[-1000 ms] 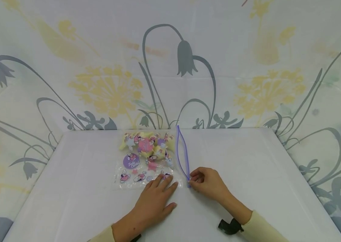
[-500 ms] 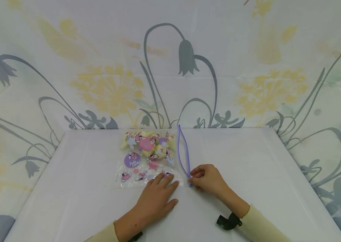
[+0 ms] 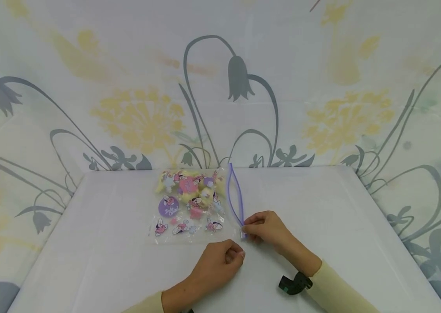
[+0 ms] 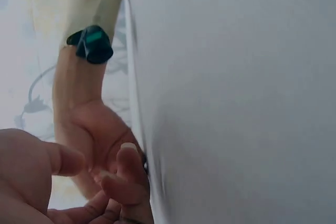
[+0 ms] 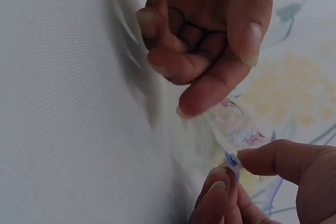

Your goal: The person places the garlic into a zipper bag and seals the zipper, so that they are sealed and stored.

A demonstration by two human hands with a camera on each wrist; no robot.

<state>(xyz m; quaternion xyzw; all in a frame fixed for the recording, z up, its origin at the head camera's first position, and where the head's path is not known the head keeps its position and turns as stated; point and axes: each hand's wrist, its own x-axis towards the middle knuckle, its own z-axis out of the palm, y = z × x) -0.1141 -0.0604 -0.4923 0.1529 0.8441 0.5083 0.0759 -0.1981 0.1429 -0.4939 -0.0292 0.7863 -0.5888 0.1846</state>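
Your right hand [image 3: 265, 227] pinches the near corner of the bag [image 3: 189, 208], right at the end of the purple zip strip [image 3: 235, 201]. In the right wrist view the thumb and forefinger [image 5: 286, 163] meet on the clear plastic corner with a bit of blue-purple zip between them, so that grip is narrow and holding the bag. The other fingers of that hand curl in below.

Your left hand [image 3: 218, 265] sits on the table [image 3: 322, 208] just near of the bag's lower edge and just left of your right hand. Its fingers are curled into a loose fist; the right wrist view shows them bent inward with nothing between them. One fingertip [image 5: 191, 106] comes very close to the bag's corner, but you cannot tell from these views whether it touches.

The bag lies flat on the table, a little left of centre and towards the far edge. It is clear plastic printed with pink, purple and white cartoon figures, and yellow stuff [image 3: 204, 191] fills its far half. The zip strip runs along its right side and gapes open in a narrow loop, its far end reaching up near the flowered cloth [image 3: 240, 78] behind the table.

A dark wrist mount [image 3: 292, 283] shows at your right cuff.
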